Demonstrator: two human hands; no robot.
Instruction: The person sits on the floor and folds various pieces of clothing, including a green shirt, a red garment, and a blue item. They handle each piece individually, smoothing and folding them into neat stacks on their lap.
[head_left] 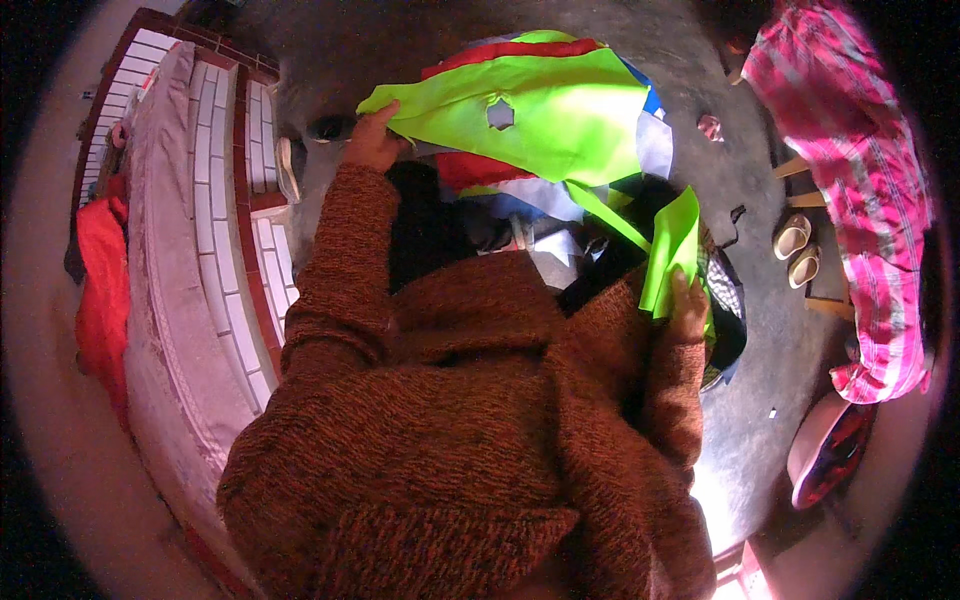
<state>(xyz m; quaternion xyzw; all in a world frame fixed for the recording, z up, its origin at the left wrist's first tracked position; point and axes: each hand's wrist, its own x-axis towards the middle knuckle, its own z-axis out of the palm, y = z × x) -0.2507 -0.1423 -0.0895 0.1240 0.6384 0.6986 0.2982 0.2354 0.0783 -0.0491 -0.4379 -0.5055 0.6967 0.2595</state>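
Observation:
Stretched out in front of me is a neon green cloth [580, 115] with a small ragged hole near its middle. My left hand [375, 140] is closed on its left corner. My right hand [688, 302], lower and nearer my body, grips a folded length of green cloth [674, 235]; a narrow green strip [610, 213] runs from it up toward the large piece. Whether they are one piece I cannot tell. Red cloth [480, 170] and pale grey cloth [655, 145] show under the green, with a bit of blue cloth [650, 97] at the right.
At left stands a white-tiled brick platform [215, 200] with a pinkish cover [160, 250] and red cloth [100, 270]. To the right are pale shoes [797, 250] on the grey floor [745, 330], pink plaid cloth [850, 170] over wooden legs, and a basin [815, 450].

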